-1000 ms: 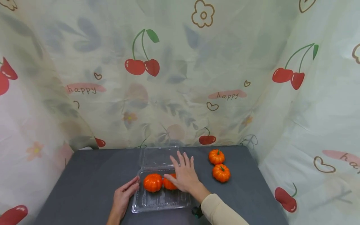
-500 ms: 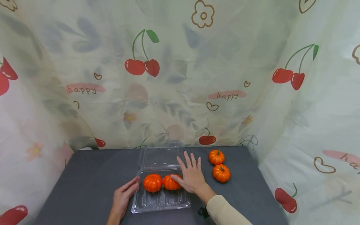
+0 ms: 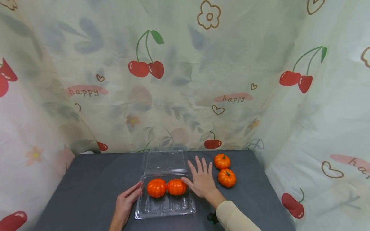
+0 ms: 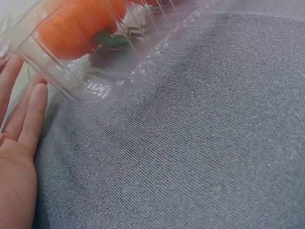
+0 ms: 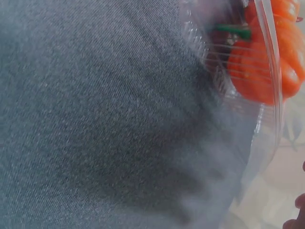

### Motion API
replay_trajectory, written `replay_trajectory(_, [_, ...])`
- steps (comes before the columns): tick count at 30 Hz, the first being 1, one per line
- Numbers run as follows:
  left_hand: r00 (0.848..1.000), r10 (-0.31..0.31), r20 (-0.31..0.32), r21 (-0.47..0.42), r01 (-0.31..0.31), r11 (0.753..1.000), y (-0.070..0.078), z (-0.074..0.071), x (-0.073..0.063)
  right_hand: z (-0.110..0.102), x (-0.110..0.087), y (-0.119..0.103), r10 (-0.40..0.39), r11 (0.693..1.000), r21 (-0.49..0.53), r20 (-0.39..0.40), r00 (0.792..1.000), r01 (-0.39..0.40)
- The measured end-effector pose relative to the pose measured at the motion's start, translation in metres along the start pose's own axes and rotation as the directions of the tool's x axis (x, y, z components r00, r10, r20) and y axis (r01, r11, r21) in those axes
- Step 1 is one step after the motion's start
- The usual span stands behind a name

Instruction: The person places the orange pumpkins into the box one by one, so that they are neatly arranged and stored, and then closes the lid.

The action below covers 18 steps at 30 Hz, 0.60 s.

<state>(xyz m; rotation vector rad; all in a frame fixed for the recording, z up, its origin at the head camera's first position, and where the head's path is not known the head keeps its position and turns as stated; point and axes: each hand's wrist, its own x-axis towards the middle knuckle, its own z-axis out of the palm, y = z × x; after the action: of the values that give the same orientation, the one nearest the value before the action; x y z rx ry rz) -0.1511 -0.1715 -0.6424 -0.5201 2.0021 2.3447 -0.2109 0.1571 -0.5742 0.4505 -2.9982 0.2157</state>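
Observation:
A clear plastic clamshell box (image 3: 162, 210) lies on the table with its lid (image 3: 166, 162) folded back. Inside it, side by side on their sides, are two small orange pumpkins, a left one (image 3: 156, 188) and a right one (image 3: 177, 187). My left hand (image 3: 125, 202) has its fairly straight fingers (image 4: 33, 114) at the box's left wall. Fingers spread, my right hand (image 3: 203, 183) hovers at the right edge of the box, holding nothing; its thumb tip overlaps the right pumpkin's edge in the head view. The right wrist view catches green stem (image 5: 233, 31) through the plastic.
Two more small pumpkins, a rear one (image 3: 222, 161) and a front one (image 3: 226, 178), stand right of my right hand on the dark grey cloth-covered table (image 3: 95, 189). A printed curtain (image 3: 173, 96) encloses the back and both sides.
My right hand has moved to the right, off the right pumpkin, which now shows almost whole. My left hand has stayed at the box's left side.

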Motion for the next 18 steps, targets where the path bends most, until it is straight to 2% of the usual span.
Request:
replay_trajectory(3, [1.000,0.006,0.001,0.006,-0.006,1.000,0.000,-0.001,0.000,0.002,-0.001,0.004,0.002,1.000,0.006,-0.018,1.000,-0.002])
replay_trajectory(10, [0.999,0.043,0.004,-0.018,-0.043,0.999,-0.001,0.000,-0.001,-0.002,-0.004,0.015,0.057,0.998,0.002,0.009,0.998,-0.057])
replay_trajectory(18, [1.000,0.024,0.008,-0.043,-0.023,0.999,-0.001,0.000,0.000,0.000,-0.009,0.034,0.092,0.996,-0.018,-0.007,0.996,-0.092])
